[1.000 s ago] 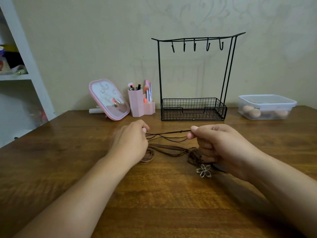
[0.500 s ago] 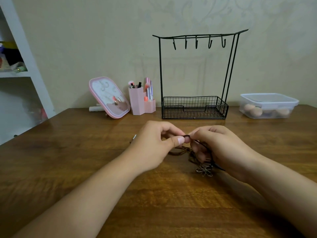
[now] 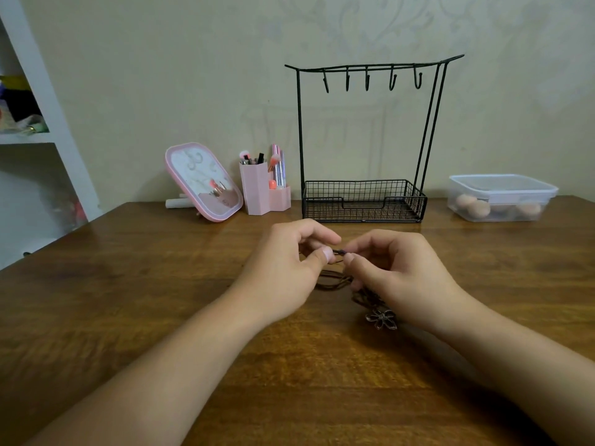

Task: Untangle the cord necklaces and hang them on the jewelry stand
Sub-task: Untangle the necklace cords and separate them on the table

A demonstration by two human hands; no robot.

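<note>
A tangle of brown cord necklaces (image 3: 335,281) lies on the wooden table (image 3: 128,300) between my hands, with a metal flower pendant (image 3: 382,319) at its near end. My left hand (image 3: 286,268) and my right hand (image 3: 399,272) meet above the tangle, and each pinches the same short stretch of cord between thumb and forefinger. Part of the tangle is hidden under my right hand. The black wire jewelry stand (image 3: 363,140) stands behind, against the wall, with several bare hooks on its top bar and a mesh basket at its base.
A pink mirror (image 3: 203,181) and a pink brush holder (image 3: 262,191) stand left of the stand. A clear lidded box (image 3: 502,197) with sponges sits at the right. White shelving (image 3: 42,117) rises at the far left edge.
My left hand moved right from the cords' left end until it met my right hand, and now both pinch the cord close together. The stretched strand has gone slack.
</note>
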